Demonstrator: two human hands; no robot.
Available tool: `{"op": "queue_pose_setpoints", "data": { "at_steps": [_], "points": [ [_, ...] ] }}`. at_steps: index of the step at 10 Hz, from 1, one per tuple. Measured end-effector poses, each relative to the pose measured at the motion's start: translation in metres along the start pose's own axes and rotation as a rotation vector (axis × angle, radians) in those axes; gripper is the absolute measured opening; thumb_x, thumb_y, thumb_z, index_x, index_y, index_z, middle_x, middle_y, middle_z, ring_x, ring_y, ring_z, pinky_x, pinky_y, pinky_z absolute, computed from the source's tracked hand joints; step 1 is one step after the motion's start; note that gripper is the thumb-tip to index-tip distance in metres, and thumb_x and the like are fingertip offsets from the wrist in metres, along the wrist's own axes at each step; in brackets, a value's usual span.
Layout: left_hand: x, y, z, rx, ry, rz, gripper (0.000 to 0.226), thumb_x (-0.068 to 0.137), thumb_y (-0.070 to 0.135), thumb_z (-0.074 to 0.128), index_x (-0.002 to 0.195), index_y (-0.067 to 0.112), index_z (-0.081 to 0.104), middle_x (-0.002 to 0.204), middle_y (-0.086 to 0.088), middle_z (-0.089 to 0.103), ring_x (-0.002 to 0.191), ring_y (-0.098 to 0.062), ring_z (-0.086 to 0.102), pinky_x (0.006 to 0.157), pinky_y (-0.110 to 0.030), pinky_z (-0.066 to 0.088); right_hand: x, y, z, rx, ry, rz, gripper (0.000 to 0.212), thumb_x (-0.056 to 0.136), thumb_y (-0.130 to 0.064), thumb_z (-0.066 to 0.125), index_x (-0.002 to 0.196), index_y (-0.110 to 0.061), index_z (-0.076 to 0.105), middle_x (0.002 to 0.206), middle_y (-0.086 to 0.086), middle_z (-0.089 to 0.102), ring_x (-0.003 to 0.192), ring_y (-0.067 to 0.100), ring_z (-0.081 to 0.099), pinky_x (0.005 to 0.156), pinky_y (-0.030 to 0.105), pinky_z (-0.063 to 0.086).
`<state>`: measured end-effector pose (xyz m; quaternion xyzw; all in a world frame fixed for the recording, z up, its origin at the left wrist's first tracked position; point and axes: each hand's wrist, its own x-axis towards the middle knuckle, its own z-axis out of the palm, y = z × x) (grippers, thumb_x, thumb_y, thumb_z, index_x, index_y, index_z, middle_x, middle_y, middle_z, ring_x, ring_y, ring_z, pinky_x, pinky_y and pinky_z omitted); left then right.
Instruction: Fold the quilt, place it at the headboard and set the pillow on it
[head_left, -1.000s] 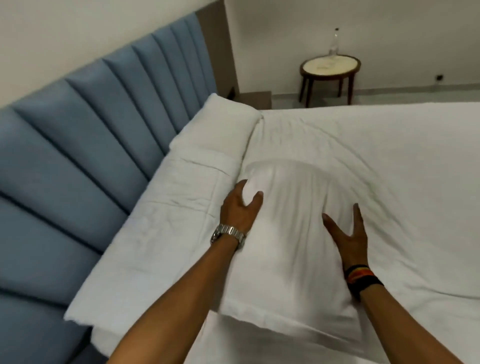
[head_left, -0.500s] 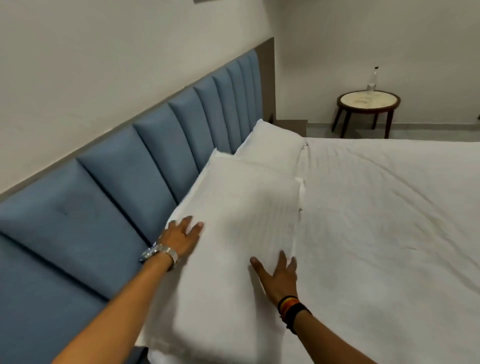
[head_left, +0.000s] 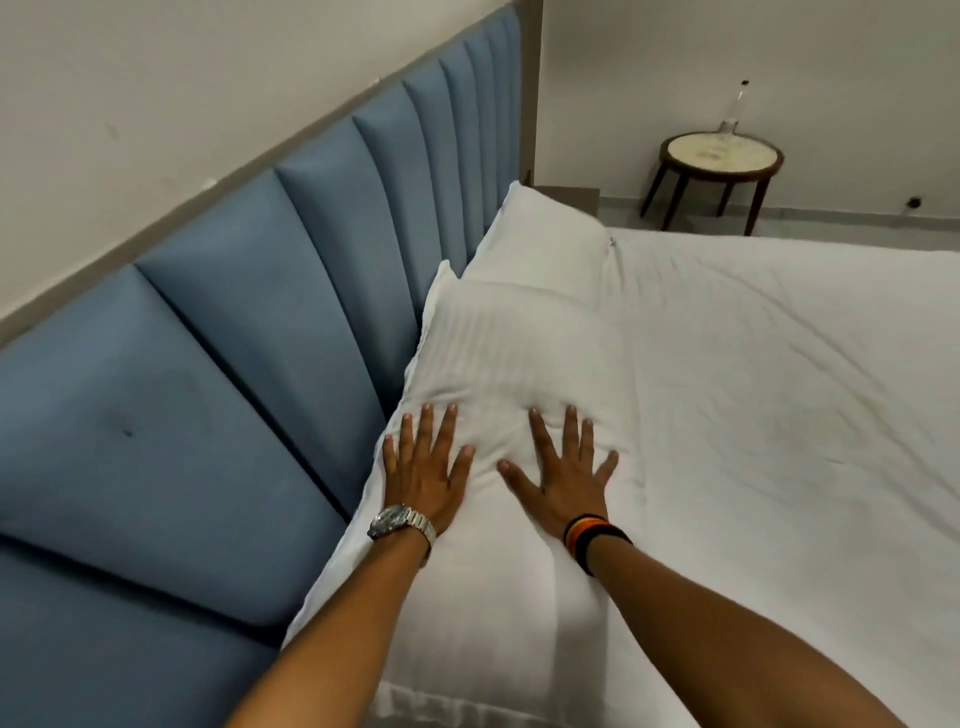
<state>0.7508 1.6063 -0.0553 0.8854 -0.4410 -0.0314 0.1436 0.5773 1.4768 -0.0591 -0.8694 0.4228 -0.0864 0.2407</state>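
Two bare hands are pressing flat on a white striped pillow (head_left: 514, 374), palms down and fingers spread wide, gripping nothing. The left hand (head_left: 427, 470), with a metal wristwatch (head_left: 400, 521) on its wrist, is lying near the pillow's edge by the headboard (head_left: 249, 332); the right hand (head_left: 563, 467), with dark and coloured wristbands (head_left: 592, 535), is lying just beside it toward the middle of the bed, and the fabric between the two is puckering into small creases. The pillow is lying lengthwise along the blue padded headboard, touching it, on top of the folded white quilt (head_left: 545, 244), whose far end is showing beyond the pillow against the headboard. To the right, the white bed sheet (head_left: 779, 389) is spreading out with light wrinkles. In the far corner of the room a small round side table (head_left: 719, 156) with dark legs is standing on the floor, well apart from the bed, and a clear bottle (head_left: 735, 106) is standing upright on its top by the wall.
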Motion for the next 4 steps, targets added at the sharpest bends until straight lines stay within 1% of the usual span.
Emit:
{"op": "queue_pose_setpoints", "data": {
  "at_steps": [1,2,3,4],
  "points": [
    [0.021,0.025,-0.054,-0.042,0.023,0.072,0.067,0.102,0.063,0.011,0.164,0.041,0.001,0.174,0.004,0.0,0.16,-0.025,-0.002,0.126,-0.052,-0.003,-0.006,-0.017,-0.054,0.2,0.061,-0.029,0.084,0.092,-0.084,0.035,0.164,-0.047,0.011,0.174,-0.002,-0.007,0.159,0.022,-0.01,0.123,0.061,-0.011],
    [0.062,0.067,-0.131,-0.068,0.19,0.174,0.067,0.104,0.058,0.018,0.166,0.033,0.015,0.173,-0.003,0.013,0.159,-0.031,0.01,0.126,-0.054,0.006,-0.018,-0.046,-0.143,0.507,0.352,-0.184,0.056,0.098,-0.05,0.063,0.149,-0.027,0.056,0.163,0.0,0.04,0.15,0.02,0.036,0.123,0.049,0.029],
    [0.111,0.123,-0.223,-0.082,0.39,0.273,0.064,0.107,0.055,0.026,0.165,0.031,0.018,0.172,-0.007,0.017,0.158,-0.031,0.012,0.126,-0.053,0.009,-0.049,-0.078,-0.26,0.779,0.681,-0.432,0.019,0.097,-0.034,0.073,0.115,-0.031,0.077,0.119,-0.006,0.076,0.112,0.01,0.07,0.094,0.038,0.058],
    [0.149,0.182,-0.313,-0.004,0.536,0.344,0.065,0.106,0.058,0.026,0.165,0.032,0.017,0.173,-0.006,0.015,0.159,-0.03,0.01,0.126,-0.05,0.008,-0.105,-0.101,-0.392,0.986,0.669,-0.914,0.028,0.106,-0.036,0.061,0.124,-0.019,0.074,0.119,0.006,0.076,0.11,0.025,0.073,0.089,0.035,0.059]
  ]
}}
